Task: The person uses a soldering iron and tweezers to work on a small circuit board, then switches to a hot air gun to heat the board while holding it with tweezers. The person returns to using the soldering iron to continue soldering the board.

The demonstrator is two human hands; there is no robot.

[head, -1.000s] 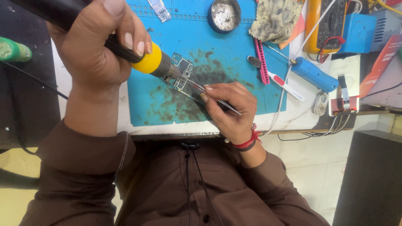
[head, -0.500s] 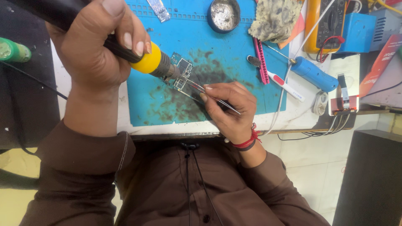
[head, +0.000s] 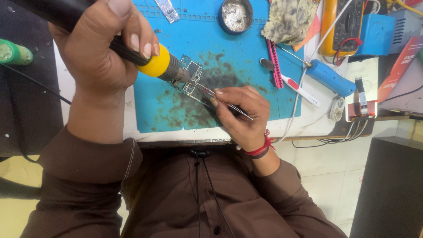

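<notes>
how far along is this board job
Done: circuit board lies on the stained blue mat. In hand: left hand holds the yellow-collared heating tool to the board; right hand holds tweezers against it. Left: both tools not yet set down, board not lifted off.

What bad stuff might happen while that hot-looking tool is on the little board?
1. The right hand has its fingertips close to the heating tool in the left hand, so a slip might burn them.
2. Only the thin tweezers steady the small circuit board, so it may shift.
3. Heat held on one spot might damage the board.
</notes>
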